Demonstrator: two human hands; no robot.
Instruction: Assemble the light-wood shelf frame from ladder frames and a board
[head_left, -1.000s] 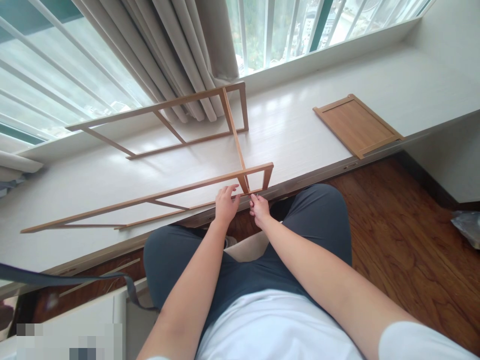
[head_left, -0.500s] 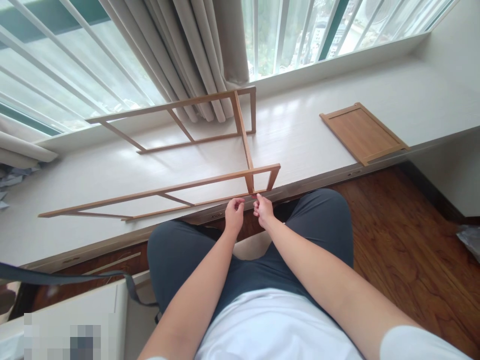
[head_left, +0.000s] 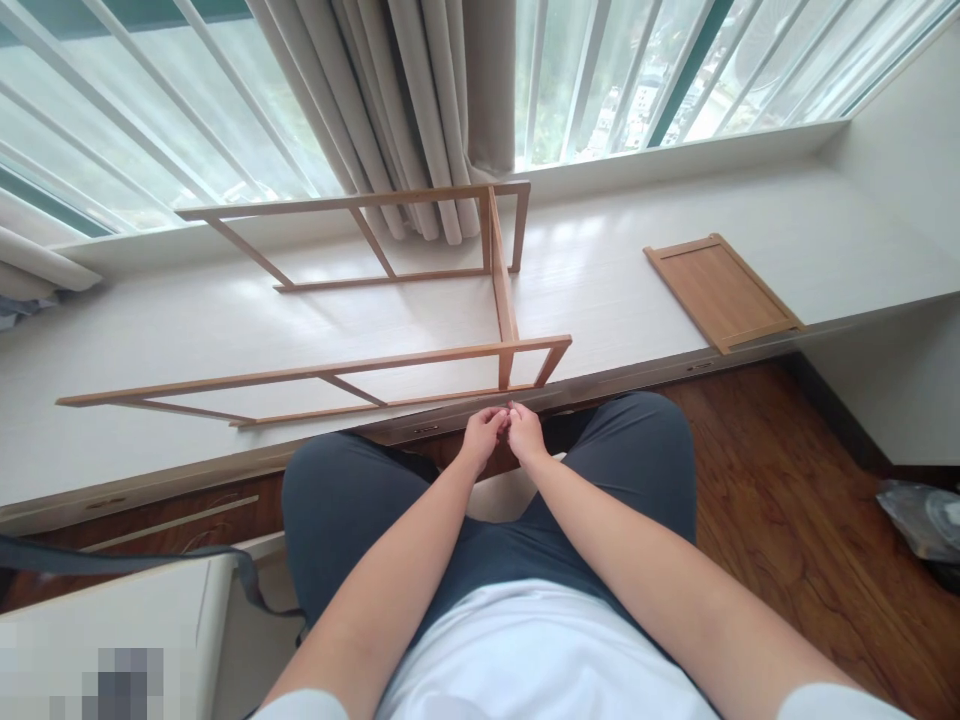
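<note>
My left hand (head_left: pixel 484 436) and my right hand (head_left: pixel 524 431) meet fingertip to fingertip just off the ledge's front edge. Both have their fingers curled in a pinch around something too small to make out; a dark reddish bit shows at the right fingertips. Right beyond them stands a light-brown wooden frame (head_left: pixel 420 354), made of two long ladder-like sides joined by a crosspiece (head_left: pixel 503 290) near the right end. The near side's lower rail runs along the ledge edge, close to my fingers.
A wooden panel (head_left: pixel 724 290) lies flat on the white window ledge (head_left: pixel 600 250) to the right. Curtains (head_left: pixel 420 110) hang behind the frame. A plastic bag (head_left: pixel 919 520) sits on the wooden floor (head_left: pixel 772 470). A white table corner (head_left: pixel 180 610) with a dark strap (head_left: pixel 255 580) is at lower left.
My right hand has drawn back slightly from the frame's corner, and my left hand has moved right to meet it. The whole view has shifted a little; the frame stands as before.
</note>
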